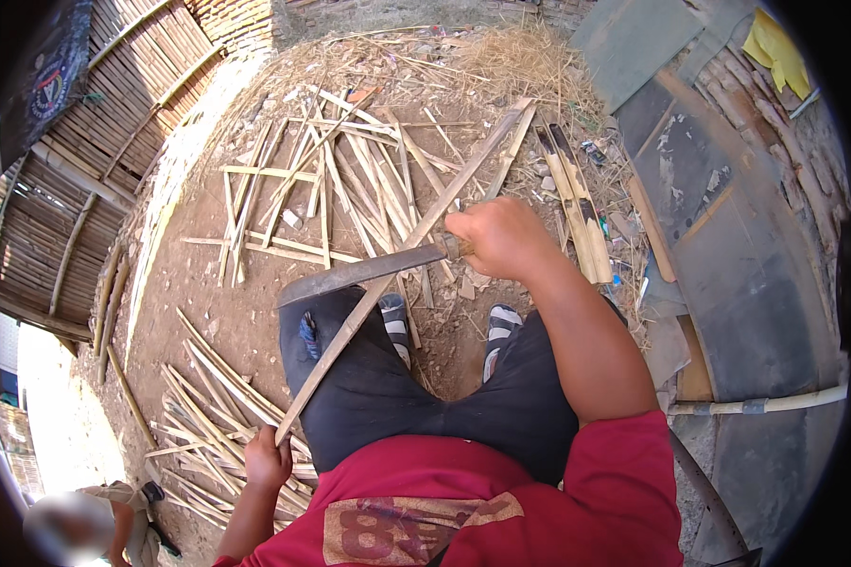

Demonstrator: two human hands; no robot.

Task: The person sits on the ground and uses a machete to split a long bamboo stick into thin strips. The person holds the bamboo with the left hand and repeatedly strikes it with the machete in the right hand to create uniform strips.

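My right hand [503, 238] is closed around the short handle of a machete [355, 272]. Its broad dark blade points left above my left knee and lies across a long bamboo strip [336, 352]. My left hand [269, 460] grips the near end of that strip beside my left thigh. From there the strip slants up and away to the right, past the machete, over the ground ahead. Whether the blade's edge bites into the strip is too fine to tell.
Split bamboo strips [350, 180] lie scattered ahead of my feet, and another heap [219, 416] lies to my left. Dark boards [728, 265] lean along the right. A bamboo-slat wall [147, 80] stands far left. Another person [123, 520] is at the lower left.
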